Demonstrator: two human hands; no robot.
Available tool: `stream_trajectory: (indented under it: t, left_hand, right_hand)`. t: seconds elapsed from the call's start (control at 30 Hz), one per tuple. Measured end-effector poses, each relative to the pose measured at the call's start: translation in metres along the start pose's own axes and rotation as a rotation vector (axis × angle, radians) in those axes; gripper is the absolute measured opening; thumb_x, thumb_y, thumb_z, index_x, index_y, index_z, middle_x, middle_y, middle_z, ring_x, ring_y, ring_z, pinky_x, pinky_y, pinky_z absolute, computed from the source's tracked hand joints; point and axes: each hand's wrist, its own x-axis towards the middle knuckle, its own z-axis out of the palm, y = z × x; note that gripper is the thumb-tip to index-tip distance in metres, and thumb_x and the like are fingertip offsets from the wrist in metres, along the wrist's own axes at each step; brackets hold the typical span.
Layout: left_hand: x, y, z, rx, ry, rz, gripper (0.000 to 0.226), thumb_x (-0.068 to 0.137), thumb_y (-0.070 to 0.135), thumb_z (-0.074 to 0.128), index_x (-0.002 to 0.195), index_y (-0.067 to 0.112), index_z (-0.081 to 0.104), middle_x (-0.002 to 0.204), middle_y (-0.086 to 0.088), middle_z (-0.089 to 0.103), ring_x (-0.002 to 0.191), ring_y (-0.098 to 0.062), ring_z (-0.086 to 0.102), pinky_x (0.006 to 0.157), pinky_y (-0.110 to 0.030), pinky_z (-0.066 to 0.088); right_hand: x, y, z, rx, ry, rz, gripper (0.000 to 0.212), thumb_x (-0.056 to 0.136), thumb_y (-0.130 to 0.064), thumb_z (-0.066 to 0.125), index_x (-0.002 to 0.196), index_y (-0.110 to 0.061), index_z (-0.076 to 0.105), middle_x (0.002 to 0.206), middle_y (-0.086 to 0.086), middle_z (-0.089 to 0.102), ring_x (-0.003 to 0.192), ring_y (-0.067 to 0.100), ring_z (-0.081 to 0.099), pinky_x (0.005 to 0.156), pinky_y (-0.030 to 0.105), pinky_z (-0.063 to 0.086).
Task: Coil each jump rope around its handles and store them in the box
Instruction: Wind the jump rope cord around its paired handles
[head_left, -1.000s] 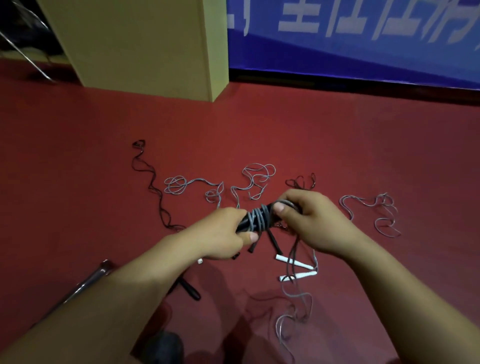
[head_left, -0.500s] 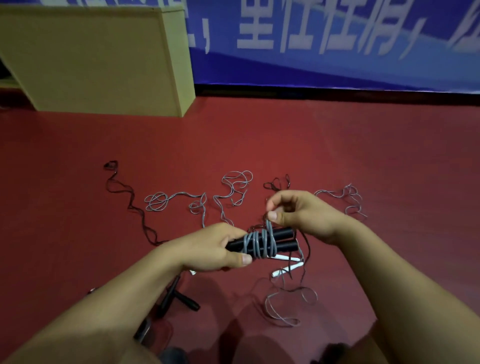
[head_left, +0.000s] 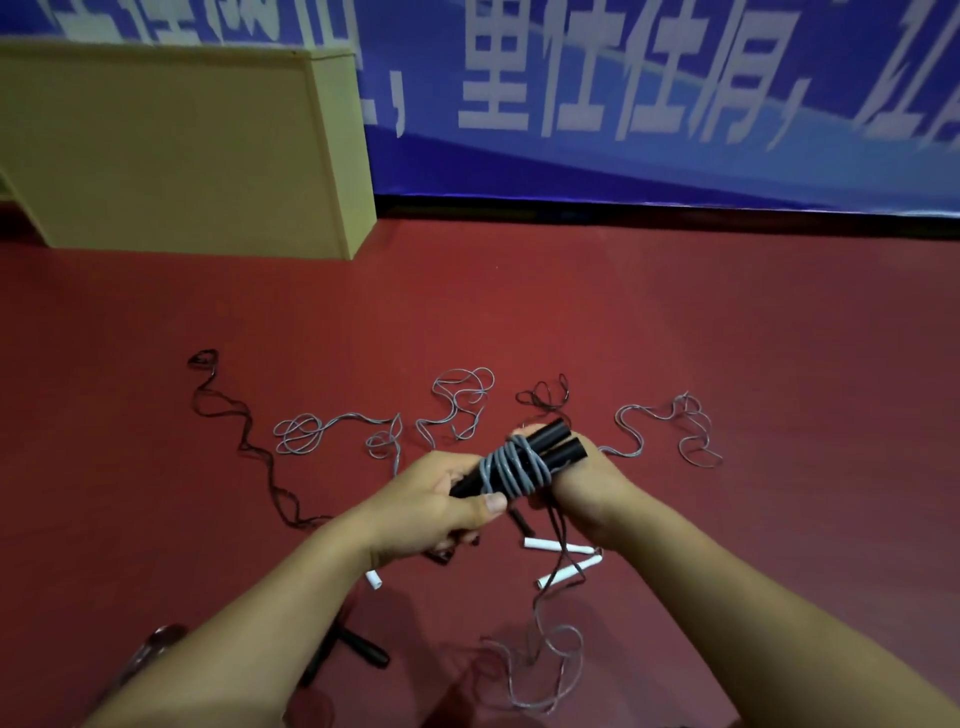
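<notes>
Box: we see the tan box (head_left: 176, 150) at upper left, standing on the red floor (head_left: 675, 322).
Banner: the blue banner (head_left: 649, 104) bears large white characters (too blurred for us to read).
Left hand: our left hand (head_left: 431, 504) grips the black handles (head_left: 550, 449) at centre, grey rope (head_left: 511, 467) coiled round them.
Right hand: our right hand (head_left: 582, 488) curls under the bundle, holding it.
Floor: loose ropes (head_left: 457, 405) and white handles (head_left: 566, 561) lie around.
</notes>
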Motion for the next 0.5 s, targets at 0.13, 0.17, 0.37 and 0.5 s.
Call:
stream_trajectory:
  t: [0.13, 0.17, 0.37, 0.5]
  left_hand:
    - [0.006, 0.000, -0.005, -0.053, 0.155, -0.017, 0.010, 0.087, 0.025, 0.062, 0.085, 0.015, 0.060, 0.059, -0.004, 0.048, 0.044, -0.013, 0.034, 0.042, -0.021, 0.031]
    - [0.007, 0.000, -0.006, -0.068, 0.196, -0.021, 0.011, 0.091, 0.021, 0.063, 0.088, 0.011, 0.060, 0.059, -0.004, 0.048, 0.042, -0.011, 0.034, 0.042, -0.022, 0.032]
    - [0.008, -0.004, -0.005, -0.098, 0.422, -0.077, 0.011, 0.097, 0.012, 0.057, 0.087, 0.008, 0.056, 0.057, -0.002, 0.051, 0.041, -0.012, 0.036, 0.043, -0.023, 0.034]
    - [0.015, -0.004, -0.008, -0.154, 0.527, -0.112, 0.016, 0.097, 0.014, 0.058, 0.082, 0.009, 0.055, 0.057, -0.002, 0.053, 0.040, -0.013, 0.039, 0.044, -0.023, 0.035]
  right_hand:
    - [0.004, -0.001, 0.002, -0.111, 0.045, -0.009, 0.020, 0.095, 0.000, 0.047, 0.082, 0.002, 0.062, 0.061, 0.007, 0.052, 0.052, 0.015, 0.046, 0.050, 0.026, 0.039]
    - [0.004, -0.001, 0.002, -0.155, 0.033, -0.018, 0.024, 0.098, -0.005, 0.047, 0.081, -0.005, 0.063, 0.062, 0.005, 0.054, 0.052, 0.013, 0.048, 0.052, 0.025, 0.042]
    - [0.007, 0.013, 0.007, -0.522, -0.064, -0.053, 0.019, 0.096, -0.029, 0.054, 0.078, -0.027, 0.058, 0.057, -0.009, 0.052, 0.054, 0.011, 0.046, 0.058, 0.030, 0.040]
    - [0.014, 0.012, 0.009, -0.564, -0.119, -0.046, 0.006, 0.093, -0.030, 0.056, 0.089, -0.032, 0.060, 0.061, -0.011, 0.054, 0.058, 0.009, 0.050, 0.060, 0.030, 0.044]
